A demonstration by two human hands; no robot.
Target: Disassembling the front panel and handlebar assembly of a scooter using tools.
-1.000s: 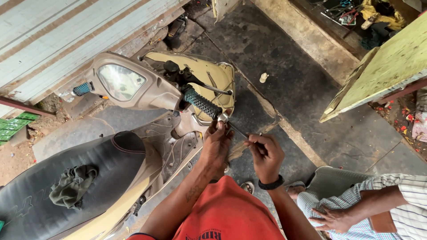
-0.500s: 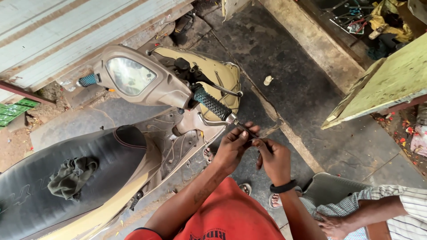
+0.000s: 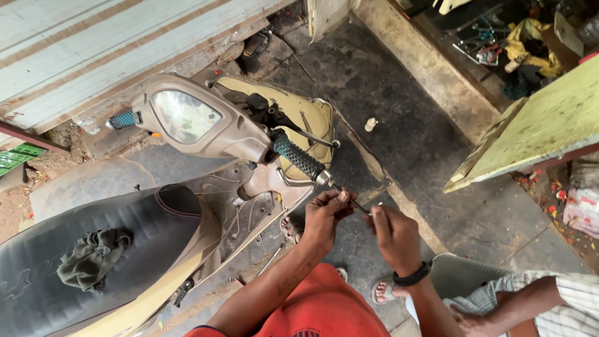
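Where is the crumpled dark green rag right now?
In the head view, the crumpled dark green rag lies at lower left on the scooter's black seat, well left of both hands and behind the beige handlebar cowl.

Dark concrete floor (image 3: 437,156) w/ raised kerb, corrugated shutter (image 3: 93,37) top-left, yellow-green board (image 3: 549,125) right.

Roadside repair workshop: scooter (image 3: 206,187), tools (image 3: 483,47)

You have a thin dark tool (image 3: 352,201), perhaps a screwdriver, lying level against the end of the scooter's ribbed teal-black handlebar grip (image 3: 298,157).
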